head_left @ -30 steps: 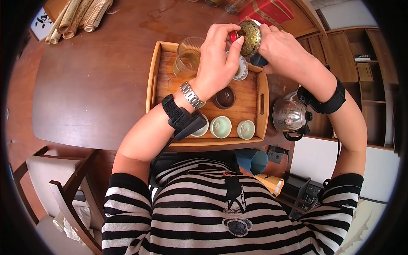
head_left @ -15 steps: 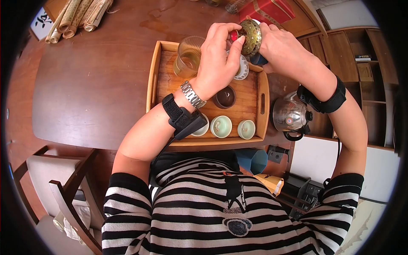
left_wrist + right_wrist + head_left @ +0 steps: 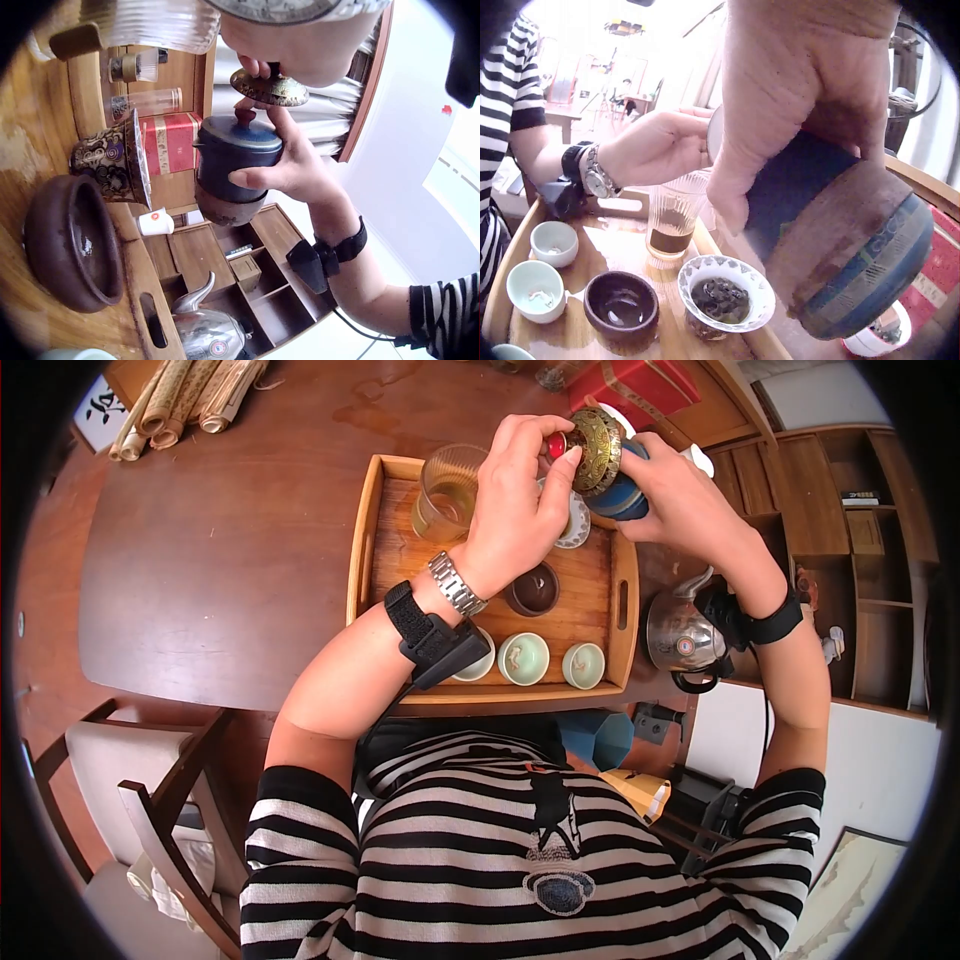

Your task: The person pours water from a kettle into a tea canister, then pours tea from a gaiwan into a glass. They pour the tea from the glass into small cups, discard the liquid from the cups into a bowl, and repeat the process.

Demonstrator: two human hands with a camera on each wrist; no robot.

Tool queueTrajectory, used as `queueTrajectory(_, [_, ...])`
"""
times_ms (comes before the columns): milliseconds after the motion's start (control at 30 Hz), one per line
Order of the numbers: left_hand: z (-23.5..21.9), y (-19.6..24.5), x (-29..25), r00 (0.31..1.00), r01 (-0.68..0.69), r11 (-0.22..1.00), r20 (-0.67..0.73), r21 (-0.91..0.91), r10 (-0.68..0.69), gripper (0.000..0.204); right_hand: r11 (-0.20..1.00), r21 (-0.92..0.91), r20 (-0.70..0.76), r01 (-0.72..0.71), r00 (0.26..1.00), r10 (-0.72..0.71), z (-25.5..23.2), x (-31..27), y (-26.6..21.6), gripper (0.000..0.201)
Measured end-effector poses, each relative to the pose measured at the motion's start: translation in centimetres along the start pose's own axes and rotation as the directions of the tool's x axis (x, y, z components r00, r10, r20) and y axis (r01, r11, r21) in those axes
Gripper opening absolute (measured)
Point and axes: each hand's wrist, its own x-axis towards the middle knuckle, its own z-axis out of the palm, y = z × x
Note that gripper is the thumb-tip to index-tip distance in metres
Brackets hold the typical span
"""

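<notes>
My left hand (image 3: pixel 525 485) pinches an ornate gold lid (image 3: pixel 600 452) by its red knob, above the tray's far right corner. Close beside it, my right hand (image 3: pixel 692 495) grips a blue lidded jar (image 3: pixel 625 495) with thumb and fingers round its body. In the left wrist view the jar (image 3: pixel 236 169) has a dark red knob on top and a rough brown band near its base. Below the hands, a patterned lidless gaiwan bowl (image 3: pixel 692 289) holds wet dark tea leaves. A small dark brown bowl (image 3: pixel 622 306) sits near it.
The wooden tray (image 3: pixel 362 550) also carries a ribbed glass pitcher (image 3: pixel 437 510) of tea and several pale green cups (image 3: pixel 523 658). A steel kettle (image 3: pixel 680 635) stands right of the tray. Beyond are a red box (image 3: pixel 645 392) and, far left, bamboo rolls (image 3: pixel 180 405).
My right hand has lifted the blue jar into view and turned outward. The left hand has shifted slightly right, still pinching the lid.
</notes>
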Motion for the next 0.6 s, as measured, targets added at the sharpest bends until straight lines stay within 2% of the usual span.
queueTrajectory(33, [0.0, 0.0, 0.0, 1.0, -0.007, 1.0, -0.001, 0.003, 0.007, 0.017, 0.994, 0.099, -0.014, -0.037, 0.999, 0.039, 0.2, -0.4, 0.2, 0.063])
queueTrajectory(67, [0.1, 0.0, 0.0, 1.0, -0.007, 1.0, 0.001, 0.004, 0.007, 0.017, 0.994, 0.101, -0.014, -0.038, 0.999, 0.039, 0.6, -0.9, 0.5, 0.063])
queueTrajectory(133, [0.0, 0.0, -0.1, 1.0, -0.001, 1.0, 0.005, 0.009, 0.001, 0.017, 0.932, 0.36, -0.121, -0.049, 0.988, 0.098, 1.5, -1.9, 1.2, 0.063])
queueTrajectory(167, [0.0, 0.0, -0.1, 1.0, -0.001, 1.0, 0.006, 0.011, 0.0, 0.017, 0.931, 0.362, -0.121, -0.048, 0.988, 0.098, 2.2, -2.4, 1.5, 0.063])
queueTrajectory(233, [0.0, 0.1, -0.1, 1.0, 0.007, 1.0, 0.009, 0.021, -0.007, 0.017, 0.751, 0.656, -0.223, -0.078, 0.93, 0.292, 3.9, -3.5, 2.1, 0.063])
queueTrajectory(267, [0.1, 0.1, -0.1, 1.0, 0.005, 1.0, 0.013, 0.022, -0.006, 0.017, 0.749, 0.658, -0.226, -0.078, 0.929, 0.294, 5.0, -4.1, 2.6, 0.063])
queueTrajectory(333, [0.1, 0.1, -0.1, 1.0, -0.003, 1.0, 0.02, 0.017, 0.003, 0.017, 0.587, 0.809, -0.335, -0.017, 0.808, 0.484, 7.5, -5.1, 3.4, 0.063])
queueTrajectory(367, [0.0, 0.1, -0.2, 1.0, -0.003, 1.0, 0.025, 0.019, 0.002, 0.017, 0.477, 0.878, -0.315, 0.029, 0.786, 0.532, 8.6, -5.5, 3.5, 0.065])
queueTrajectory(400, [0.0, 0.1, -0.2, 1.0, -0.009, 1.0, 0.029, 0.027, 0.008, 0.018, 0.475, 0.879, -0.315, 0.029, 0.784, 0.535, 9.3, -5.7, 3.4, 0.065])
queueTrajectory(467, [0.0, 0.1, -0.2, 0.999, -0.017, 0.999, 0.038, 0.038, 0.015, 0.018, 0.452, 0.892, -0.347, 0.024, 0.677, 0.649, 10.7, -6.3, 3.1, 0.066])
queueTrajectory(533, [0.2, -0.1, -0.4, 0.999, 0.0, 1.0, 0.054, 0.029, -0.002, 0.018, 0.47, 0.882, -0.372, 0.03, 0.656, 0.657, 12.1, -6.7, 3.1, 0.066])
queueTrajectory(600, [0.2, 0.0, -0.5, 0.998, -0.011, 0.999, 0.064, 0.041, 0.008, 0.018, 0.509, 0.861, -0.41, 0.008, 0.605, 0.683, 13.4, -6.9, 3.2, 0.066])
